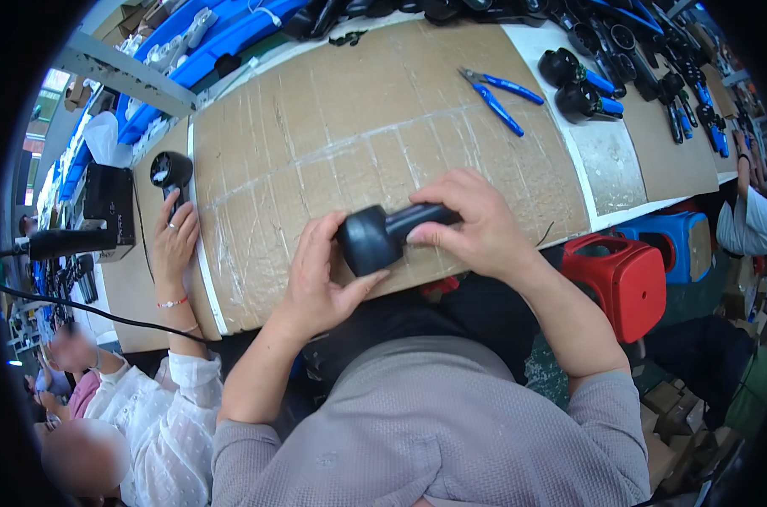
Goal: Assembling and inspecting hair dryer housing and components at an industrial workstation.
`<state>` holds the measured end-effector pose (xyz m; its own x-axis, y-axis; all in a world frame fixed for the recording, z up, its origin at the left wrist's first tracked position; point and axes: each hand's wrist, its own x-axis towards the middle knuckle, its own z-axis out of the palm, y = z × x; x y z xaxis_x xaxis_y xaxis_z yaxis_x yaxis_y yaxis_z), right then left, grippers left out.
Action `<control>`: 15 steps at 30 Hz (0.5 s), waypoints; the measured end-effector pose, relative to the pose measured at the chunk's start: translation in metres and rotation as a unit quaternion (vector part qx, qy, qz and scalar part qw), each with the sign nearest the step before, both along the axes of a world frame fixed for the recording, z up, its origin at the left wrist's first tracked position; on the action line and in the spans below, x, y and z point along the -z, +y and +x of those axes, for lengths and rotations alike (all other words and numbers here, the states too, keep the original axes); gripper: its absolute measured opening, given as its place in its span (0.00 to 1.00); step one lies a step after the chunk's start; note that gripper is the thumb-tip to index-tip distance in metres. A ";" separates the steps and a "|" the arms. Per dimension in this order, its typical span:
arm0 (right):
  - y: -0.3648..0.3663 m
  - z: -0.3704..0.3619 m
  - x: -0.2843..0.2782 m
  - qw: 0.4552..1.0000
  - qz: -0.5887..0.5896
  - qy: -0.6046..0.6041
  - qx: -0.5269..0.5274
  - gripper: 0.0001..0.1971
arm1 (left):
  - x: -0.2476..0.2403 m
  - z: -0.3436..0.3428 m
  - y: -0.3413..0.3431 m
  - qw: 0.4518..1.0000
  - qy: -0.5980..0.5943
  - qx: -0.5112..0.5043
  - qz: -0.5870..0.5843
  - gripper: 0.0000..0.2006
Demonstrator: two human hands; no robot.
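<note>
Just above the front edge of the table I hold a black hair-dryer-shaped device [368, 243] on its side, its short round barrel to the left and its handle to the right. My left hand [314, 283] is closed round the left side of the barrel, thumb below. My right hand [476, 226] grips the handle, thumb along its near side. The barrel's end is partly hidden by my left fingers. Farther back on the cardboard lies a pair of blue-handled cutting pliers [500, 97], jaws pointing left, apart from both hands.
Brown cardboard [333, 110] under clear tape covers the tabletop. At left, a co-worker's hand [176, 237] holds a similar black device [171, 171], near a black box [109, 207]. Several black devices with blue parts [582, 100] lie at back right. Red [624, 287] and blue stools [687, 245] stand right.
</note>
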<state>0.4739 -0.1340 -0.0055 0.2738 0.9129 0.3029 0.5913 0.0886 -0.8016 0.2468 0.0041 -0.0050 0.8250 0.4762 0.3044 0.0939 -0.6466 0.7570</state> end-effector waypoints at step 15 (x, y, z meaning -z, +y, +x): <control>0.008 -0.017 -0.033 0.990 -0.110 -0.088 -0.030 0.24 | -0.012 -0.005 -0.003 0.996 -0.035 0.024 0.079 0.37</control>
